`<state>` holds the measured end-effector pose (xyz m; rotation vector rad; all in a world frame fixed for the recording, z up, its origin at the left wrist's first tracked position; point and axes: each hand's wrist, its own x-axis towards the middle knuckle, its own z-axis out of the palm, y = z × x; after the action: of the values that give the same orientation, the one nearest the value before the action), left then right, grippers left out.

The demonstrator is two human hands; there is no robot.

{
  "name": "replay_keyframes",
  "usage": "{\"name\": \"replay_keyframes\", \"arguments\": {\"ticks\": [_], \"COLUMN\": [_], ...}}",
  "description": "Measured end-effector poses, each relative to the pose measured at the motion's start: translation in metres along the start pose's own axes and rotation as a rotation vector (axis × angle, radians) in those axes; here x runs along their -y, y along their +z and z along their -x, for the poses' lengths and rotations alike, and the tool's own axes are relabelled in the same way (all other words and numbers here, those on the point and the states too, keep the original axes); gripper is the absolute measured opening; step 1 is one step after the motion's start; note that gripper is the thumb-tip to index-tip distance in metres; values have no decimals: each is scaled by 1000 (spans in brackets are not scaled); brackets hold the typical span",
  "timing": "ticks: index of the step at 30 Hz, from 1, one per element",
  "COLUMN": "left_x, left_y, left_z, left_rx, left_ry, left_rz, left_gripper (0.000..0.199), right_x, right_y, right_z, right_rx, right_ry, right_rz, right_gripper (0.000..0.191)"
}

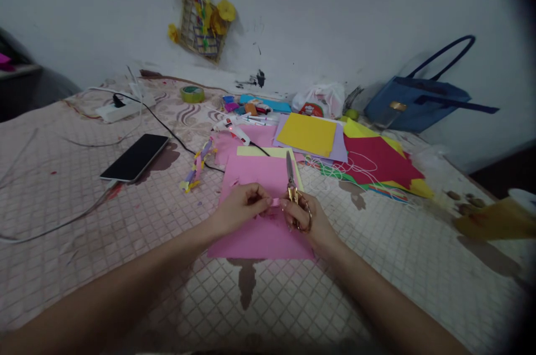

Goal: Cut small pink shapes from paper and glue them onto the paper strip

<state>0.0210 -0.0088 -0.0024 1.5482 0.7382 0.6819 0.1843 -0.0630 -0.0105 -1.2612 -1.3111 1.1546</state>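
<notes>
Over a pink sheet of paper (263,243) my two hands meet, with a small pink paper strip (276,202) stretched between their fingertips. My left hand (245,205) pinches the strip's left end. Gold-handled scissors (292,187) hang on the fingers of my right hand (307,215), blades pointing away from me. The thumb and fingertip of that same hand pinch the strip's right end. A pale yellow sheet (268,151) shows from under the far edge of the pink one.
Beyond the sheet lies a white glue gun (237,130) with its cord. Coloured papers (307,134) and white string (355,168) are at right. A phone (136,158), a purple-and-yellow paper piece (199,165) and a power strip (123,109) sit at left. A blue bag (419,101) leans on the wall.
</notes>
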Motion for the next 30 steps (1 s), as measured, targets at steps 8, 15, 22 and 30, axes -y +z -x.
{"name": "replay_keyframes", "arguments": {"ticks": [8,15,22,30], "left_x": [-2,-2,-3,-4], "left_y": [0,-1,0,4], "left_z": [1,1,7,9], "left_rx": [24,-71,-222,-151], "left_ry": [2,100,419,403], "left_rz": [34,-82,-528,-488], "left_gripper": [10,6,11,15], "right_x": [-3,0,5,2], "right_y": [-1,1,5,1], "right_z": [0,2,-1,-2], "right_rx": [-30,-46,12,85], "right_ry": [-16,8,172,126], "right_rz": [54,-22,-309,-395], "right_gripper": [15,19,33,24]}}
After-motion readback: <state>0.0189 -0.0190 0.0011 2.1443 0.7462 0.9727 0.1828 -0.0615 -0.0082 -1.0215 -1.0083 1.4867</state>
